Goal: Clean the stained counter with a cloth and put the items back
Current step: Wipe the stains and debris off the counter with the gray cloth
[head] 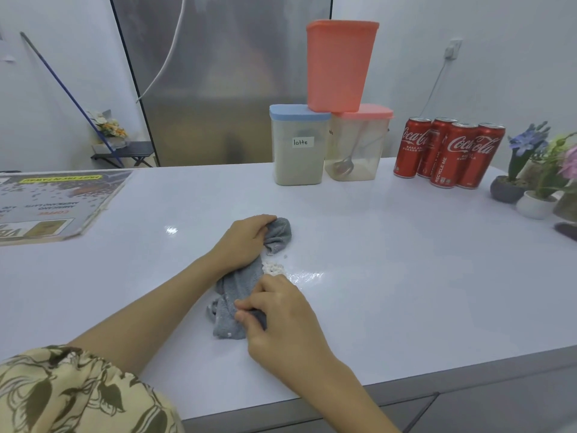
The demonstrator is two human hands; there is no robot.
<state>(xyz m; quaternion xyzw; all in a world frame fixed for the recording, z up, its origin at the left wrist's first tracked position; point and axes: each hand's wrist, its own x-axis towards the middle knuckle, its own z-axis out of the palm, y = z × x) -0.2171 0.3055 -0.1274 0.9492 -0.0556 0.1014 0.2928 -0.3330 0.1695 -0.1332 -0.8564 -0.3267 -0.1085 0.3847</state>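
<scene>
A grey cloth [240, 284] lies bunched in a long strip on the white counter [406, 260]. My left hand [243, 240] grips its far end. My right hand [281, 320] pinches its near end. A small heap of white crumbs [273, 268] sits on the counter just right of the cloth, between my hands, beside a wet shiny smear [304, 276].
At the back stand a blue-lidded container labelled latte [298, 145], a pink-lidded one with a spoon inside [359, 145] and a pink tub [338, 65] stacked on both. Several red cola cans [449, 153] and potted flowers [530, 176] stand right. A menu sheet [53, 204] lies left.
</scene>
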